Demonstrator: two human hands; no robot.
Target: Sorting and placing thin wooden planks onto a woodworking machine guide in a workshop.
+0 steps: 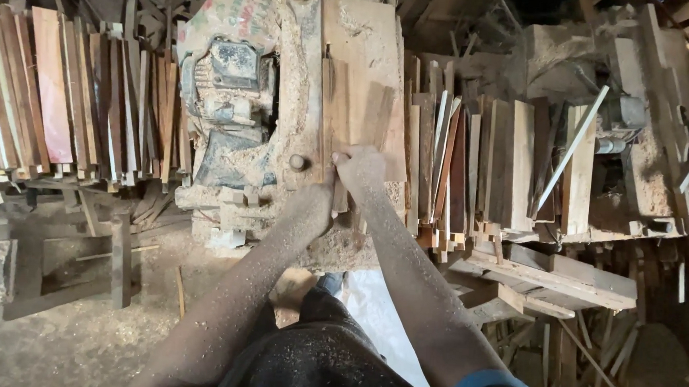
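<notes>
A flat wooden board (359, 107) lies lengthwise on the sawdust-covered machine table (358, 35). My right hand (360, 168), dusted with sawdust, grips the board's near end with its fingers curled over it. My left hand (322, 194) comes in just left of and below it, at the table's near edge, touching the same end. Its fingers are hidden by the right hand and the board. A narrow slot (327, 81) runs along the table left of the board.
A dusty motor housing (231, 91) sits left of the table, with a round knob (297, 163) near my hands. Stacks of wood strips stand at the left (55, 96) and the right (474, 161). A low wooden bench (61, 268) stands on the sawdust floor.
</notes>
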